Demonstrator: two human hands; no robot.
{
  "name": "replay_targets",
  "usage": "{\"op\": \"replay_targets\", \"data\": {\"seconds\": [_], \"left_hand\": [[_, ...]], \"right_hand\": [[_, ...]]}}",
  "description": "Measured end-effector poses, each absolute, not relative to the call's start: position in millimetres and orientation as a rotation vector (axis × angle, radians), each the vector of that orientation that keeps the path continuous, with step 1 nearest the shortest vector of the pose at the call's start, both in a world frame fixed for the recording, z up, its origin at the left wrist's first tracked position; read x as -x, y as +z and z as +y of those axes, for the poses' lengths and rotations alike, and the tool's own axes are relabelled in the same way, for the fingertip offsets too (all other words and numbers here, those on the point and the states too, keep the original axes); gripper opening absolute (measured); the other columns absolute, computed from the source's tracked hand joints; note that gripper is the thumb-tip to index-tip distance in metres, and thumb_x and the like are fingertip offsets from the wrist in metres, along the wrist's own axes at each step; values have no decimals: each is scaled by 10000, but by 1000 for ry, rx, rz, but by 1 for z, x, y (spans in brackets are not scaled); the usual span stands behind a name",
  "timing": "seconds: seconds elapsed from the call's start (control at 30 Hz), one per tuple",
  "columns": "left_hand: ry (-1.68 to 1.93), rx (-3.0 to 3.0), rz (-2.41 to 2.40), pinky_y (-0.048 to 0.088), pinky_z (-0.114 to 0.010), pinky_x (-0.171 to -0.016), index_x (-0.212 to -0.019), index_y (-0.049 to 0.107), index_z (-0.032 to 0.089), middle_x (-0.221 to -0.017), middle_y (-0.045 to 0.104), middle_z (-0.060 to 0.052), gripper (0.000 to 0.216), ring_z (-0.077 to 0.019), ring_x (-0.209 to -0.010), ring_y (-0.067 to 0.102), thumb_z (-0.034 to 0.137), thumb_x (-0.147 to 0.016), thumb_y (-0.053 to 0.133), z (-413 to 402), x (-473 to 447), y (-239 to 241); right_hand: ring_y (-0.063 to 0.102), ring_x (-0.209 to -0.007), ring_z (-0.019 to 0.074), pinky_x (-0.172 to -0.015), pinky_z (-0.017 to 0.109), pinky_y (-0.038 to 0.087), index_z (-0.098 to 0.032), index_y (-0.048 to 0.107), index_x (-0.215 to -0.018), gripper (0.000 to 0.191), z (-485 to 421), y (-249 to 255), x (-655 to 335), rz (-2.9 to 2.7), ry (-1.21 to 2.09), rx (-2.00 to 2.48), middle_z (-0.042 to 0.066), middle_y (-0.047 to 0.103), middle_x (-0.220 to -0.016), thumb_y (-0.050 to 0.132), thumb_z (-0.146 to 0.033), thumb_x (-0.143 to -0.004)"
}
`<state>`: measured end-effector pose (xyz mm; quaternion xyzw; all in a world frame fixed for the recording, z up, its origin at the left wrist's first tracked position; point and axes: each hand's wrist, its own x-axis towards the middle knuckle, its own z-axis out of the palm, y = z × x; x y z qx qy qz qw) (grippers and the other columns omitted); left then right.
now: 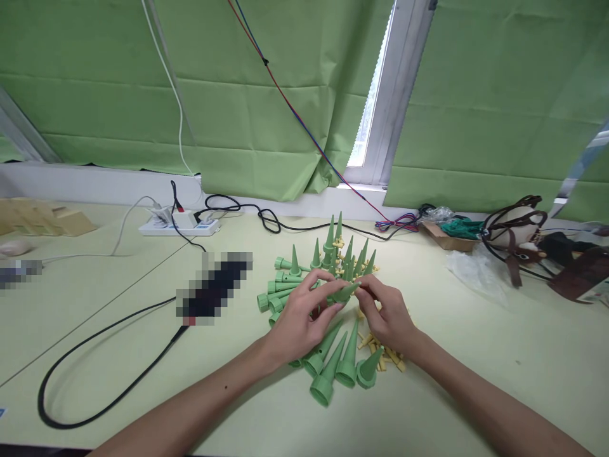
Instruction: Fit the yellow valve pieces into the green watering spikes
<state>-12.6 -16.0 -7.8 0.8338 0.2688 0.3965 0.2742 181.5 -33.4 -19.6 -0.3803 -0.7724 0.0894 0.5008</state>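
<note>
My left hand point(302, 311) is closed around a green plastic cone point(346, 291), holding it sideways above the table. My right hand point(387, 311) pinches at the cone's narrow tip; what is between its fingertips is too small to make out. Below and around both hands lies a pile of green cones point(333, 362), some lying flat near me. Several cones stand upright point(340, 251) behind the hands. Small yellow pieces point(385, 355) are scattered under my right hand and among the standing cones.
A black cable point(95, 355) loops across the pale green table point(143, 285) on the left, next to a blurred dark object point(214, 289). A white power strip point(178, 223) sits at the back. A cardboard tray point(447, 236), plastic bag and brown straps point(518, 235) lie at the right.
</note>
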Motion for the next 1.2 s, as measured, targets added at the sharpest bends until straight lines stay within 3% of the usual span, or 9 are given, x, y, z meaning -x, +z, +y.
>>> {"op": "replay_targets", "data": {"seconds": [0.23,0.43,0.6,0.77,1.0,1.2], "left_hand": [[1071,-2323,715,406,-214,-551,-1247,573,298,-1154,476,-57,336,-48,-579,413,154,-959,475,-15,14,-11],[1099,-2279,781,408,-218,-530,-1226,550,255,-1159,490,-72,273,-50,-557,426,216,-967,476,-19,10,-8],[1210,-2212,846,407,-229,-579,-994,546,184,-926,540,-38,113,-116,-679,483,262,-976,466,-20,8,0],[1164,-2209,917,371,-263,-609,-699,545,163,-635,517,4,383,-125,-606,471,338,-1005,396,-19,8,3],[979,-2217,1023,320,-263,-561,-584,475,160,-563,463,18,505,-121,-563,432,480,-970,415,-18,8,0],[988,-2175,1005,342,-255,-561,-607,502,159,-592,490,19,456,-118,-582,443,467,-942,474,-18,7,3]], "right_hand": [[413,-546,102,-540,235,349,-198,499,-831,183,-34,-18,-180,-1867,255,912,-28,469,-663,410,-180,-990],[431,-546,107,-536,242,368,-197,528,-857,164,-33,-20,-180,-1818,223,948,-16,506,-677,429,-201,-987],[463,-557,113,-537,244,387,-197,538,-869,153,-33,-19,-181,-1772,167,976,-5,539,-687,439,-209,-985],[524,-603,128,-566,249,433,-199,558,-900,138,-34,-18,-181,-1768,86,928,15,592,-725,444,-178,-976],[519,-573,119,-543,241,430,-202,566,-910,141,-34,-19,-179,-1846,106,849,9,592,-719,450,-142,-964],[527,-564,122,-524,241,434,-202,572,-932,140,-34,-17,-180,-1858,109,845,13,606,-716,445,-156,-970]]}}
